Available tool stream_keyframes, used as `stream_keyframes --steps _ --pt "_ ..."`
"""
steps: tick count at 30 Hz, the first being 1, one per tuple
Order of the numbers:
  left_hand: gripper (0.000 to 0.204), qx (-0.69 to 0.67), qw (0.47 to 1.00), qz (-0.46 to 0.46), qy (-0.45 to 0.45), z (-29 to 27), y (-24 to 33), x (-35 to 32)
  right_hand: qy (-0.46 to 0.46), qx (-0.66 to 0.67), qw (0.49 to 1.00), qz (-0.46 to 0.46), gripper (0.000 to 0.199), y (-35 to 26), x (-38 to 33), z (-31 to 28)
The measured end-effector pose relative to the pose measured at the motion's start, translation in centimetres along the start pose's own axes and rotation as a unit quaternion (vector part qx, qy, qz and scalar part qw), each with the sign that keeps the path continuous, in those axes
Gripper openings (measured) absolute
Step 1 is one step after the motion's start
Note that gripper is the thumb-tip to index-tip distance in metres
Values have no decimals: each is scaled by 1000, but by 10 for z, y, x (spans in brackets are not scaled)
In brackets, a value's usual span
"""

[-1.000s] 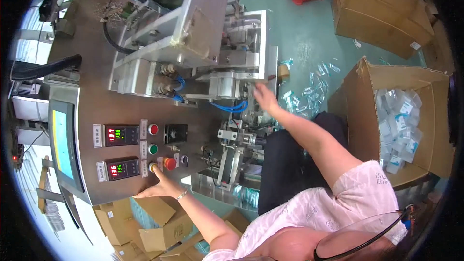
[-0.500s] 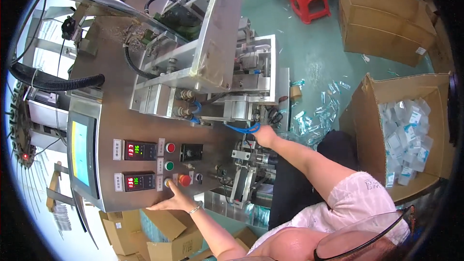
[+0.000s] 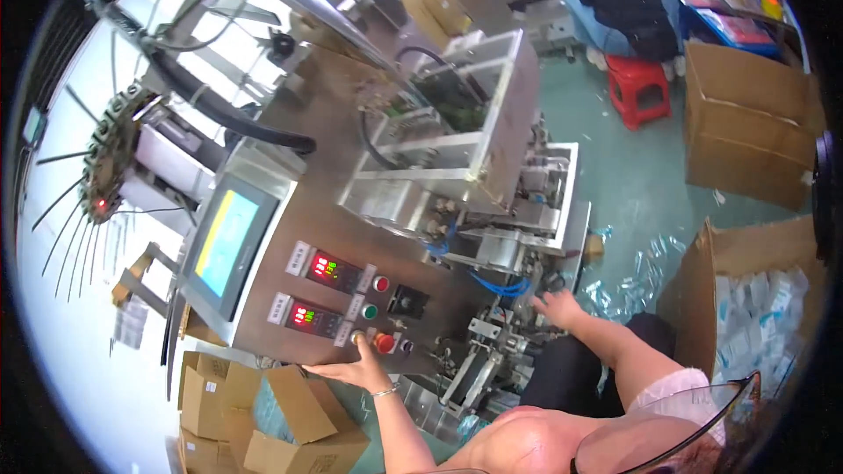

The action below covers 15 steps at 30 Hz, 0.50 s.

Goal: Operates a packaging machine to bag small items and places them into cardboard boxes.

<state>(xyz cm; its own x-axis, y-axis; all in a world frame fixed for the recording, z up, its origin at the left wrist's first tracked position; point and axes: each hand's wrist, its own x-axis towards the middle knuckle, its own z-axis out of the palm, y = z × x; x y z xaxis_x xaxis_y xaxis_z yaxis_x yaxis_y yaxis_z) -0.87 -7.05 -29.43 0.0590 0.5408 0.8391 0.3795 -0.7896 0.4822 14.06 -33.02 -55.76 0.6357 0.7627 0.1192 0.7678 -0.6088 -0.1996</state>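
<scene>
My left hand is at the metal control panel, with one finger raised onto a small push button and the others stretched out along the panel's lower edge. It holds nothing. A red mushroom-shaped button and a green button are close to that fingertip. On the other side, my right hand reaches to the machine's working end, just beside the blue air tubes. Its fingers look apart and nothing shows in them, though the picture is slightly blurred there.
A touch screen is mounted left of the panel. Cardboard boxes stand below it. At the right, an open carton holds clear plastic packs. Film scraps litter the floor. Farther back, a person sits on a red stool.
The view has turned, so the machine appears farther right and tilted. My right hand has drawn slightly off the blue tubes, its fingers now visible. My left finger stays on the button.
</scene>
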Motion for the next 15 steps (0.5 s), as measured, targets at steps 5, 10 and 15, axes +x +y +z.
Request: stream_keyframes --steps 5,10,15 --pt "101 -83 996 -14 -12 -8 -2 -1 -242 125 962 4 39 2 -10 16" --pt "90 -12 991 129 -41 -31 31 -20 -292 198 919 173 45 22 -25 94" --pt "32 -359 655 143 -649 -37 99 -143 -348 152 916 126 35 34 -31 140"
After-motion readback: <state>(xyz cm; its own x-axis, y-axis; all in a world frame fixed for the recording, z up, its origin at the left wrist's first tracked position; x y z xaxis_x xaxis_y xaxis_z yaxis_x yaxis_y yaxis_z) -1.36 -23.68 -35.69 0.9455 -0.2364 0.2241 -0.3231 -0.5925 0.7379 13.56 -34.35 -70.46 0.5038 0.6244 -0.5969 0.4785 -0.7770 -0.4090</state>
